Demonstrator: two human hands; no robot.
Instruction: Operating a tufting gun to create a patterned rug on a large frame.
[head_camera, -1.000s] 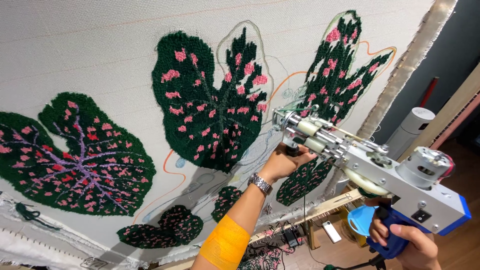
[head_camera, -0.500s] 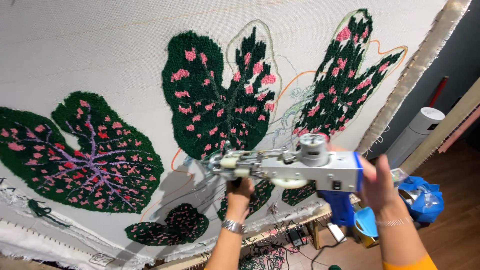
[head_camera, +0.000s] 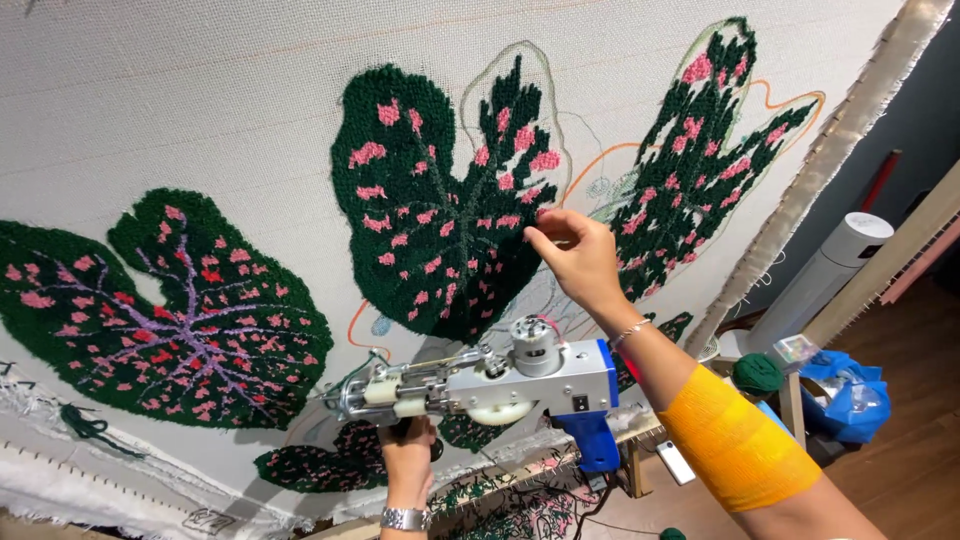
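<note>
Left hand (head_camera: 405, 462), bottom centre of frame, clamped on front grip of silver-and-blue tufting gun (head_camera: 500, 385); gun lying level, nose toward left, blue handle hanging down free. Right hand (head_camera: 578, 258), mid-frame, thumb and forefinger pinched together at edge of dark green tufted leaf with pink spots (head_camera: 440, 205) on stretched off-white backing cloth (head_camera: 200, 90). Can't tell whether strand sits in pinch. Yellow wrap (head_camera: 735, 447) on right forearm. Ball of green yarn (head_camera: 758, 373) lower right, beside blue bag (head_camera: 845, 395).

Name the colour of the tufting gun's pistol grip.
Blue, seen in the head view: the tufting gun has a blue pistol grip.
</note>
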